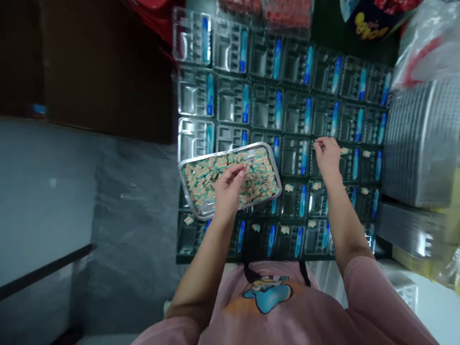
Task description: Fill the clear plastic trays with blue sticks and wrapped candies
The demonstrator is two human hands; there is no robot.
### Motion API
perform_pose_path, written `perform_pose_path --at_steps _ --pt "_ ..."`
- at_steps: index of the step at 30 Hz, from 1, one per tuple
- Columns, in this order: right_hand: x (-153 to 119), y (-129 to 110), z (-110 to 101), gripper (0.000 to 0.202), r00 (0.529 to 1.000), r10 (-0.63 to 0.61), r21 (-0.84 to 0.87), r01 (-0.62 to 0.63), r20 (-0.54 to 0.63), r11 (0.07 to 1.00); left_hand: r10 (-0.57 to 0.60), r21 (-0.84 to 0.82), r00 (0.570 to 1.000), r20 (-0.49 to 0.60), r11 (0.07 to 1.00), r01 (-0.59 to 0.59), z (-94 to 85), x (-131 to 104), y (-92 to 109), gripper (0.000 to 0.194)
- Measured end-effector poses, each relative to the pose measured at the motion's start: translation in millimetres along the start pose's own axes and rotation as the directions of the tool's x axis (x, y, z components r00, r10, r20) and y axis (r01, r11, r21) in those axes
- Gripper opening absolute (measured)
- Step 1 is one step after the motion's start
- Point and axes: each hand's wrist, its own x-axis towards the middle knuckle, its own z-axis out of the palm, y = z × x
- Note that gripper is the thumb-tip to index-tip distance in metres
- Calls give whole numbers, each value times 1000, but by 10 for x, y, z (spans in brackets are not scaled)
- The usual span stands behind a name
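A metal tray point(278, 191) full of small striped green, white and orange pieces point(203, 172) rests over some clear plastic compartment trays point(228, 103). Over those pieces is my left hand point(230, 184), its fingers pinched together; whatever lies between them is too small to make out. My right hand point(327, 153) hovers above a compartment tray right of the metal tray, thumb and fingers closed on something hidden. Most plastic trays hold a blue pen-like item point(304, 155). Single striped pieces point(289, 188) lie in several trays of the nearer rows.
Stacked clear plastic trays point(413, 143) stand along the right side. Red-orange items in clear packs point(287, 14) lie at the far edge, with a dark patterned container point(370, 24) at the far right. A brown surface point(108, 72) is at the left.
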Motion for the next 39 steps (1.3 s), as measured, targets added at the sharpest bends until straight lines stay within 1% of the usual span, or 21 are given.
perform_pose_path --at_steps 2,3,5,6,8,10,12,14,16,18,23,26,29,33,39 --pt "-141 -290 49 13 991 -80 96 70 108 993 12 10 1000 -26 1000 -12 -118 36 20 27" --pt "-220 -448 98 13 974 -128 145 102 186 984 17 9 999 -38 1000 -16 -170 51 28 26" --pt "-369 -752 237 15 918 -217 219 148 332 964 19 -1 998 -58 1000 -19 -259 70 34 26" --pt "-430 -882 320 16 890 -246 230 166 383 959 15 -8 998 -58 1000 -16 -297 74 33 26" --pt "-505 -1076 488 19 854 -280 199 211 439 957 10 -21 999 -40 1000 -10 -364 73 25 27" --pt "-520 -1181 626 21 838 -296 121 271 458 955 7 -31 1000 -11 1000 -7 -426 64 18 27" --pt "-495 -1223 714 20 828 -312 44 330 467 943 4 -33 1000 11 999 -3 -487 52 18 27" --pt "-460 -1232 760 19 820 -324 -9 371 472 928 0 -31 1000 24 1000 1 -549 48 26 28" --pt "-438 -1227 776 19 828 -323 -34 380 458 925 -1 -28 999 38 1000 3 -607 53 38 29" --pt "-432 -1217 771 20 854 -299 -24 341 426 940 -6 -23 998 57 1000 8 -659 67 52 29" --pt "-423 -1182 681 19 918 -186 73 172 349 982 -4 -35 997 78 999 7 -767 101 103 27" --pt "-369 -1174 656 20 943 -120 55 108 311 993 -2 -37 996 84 999 5 -822 110 144 26" --pt "-291 -1186 696 22 934 -80 10 82 349 997 -18 -32 996 87 999 21 -867 120 180 27" --pt "-218 -1213 765 27 913 -71 -75 110 402 991 -26 -35 995 100 999 30 -903 138 212 28" --pt "-245 -1247 791 19 909 -94 -130 160 406 979 -24 -23 991 131 999 27 -901 176 217 28"
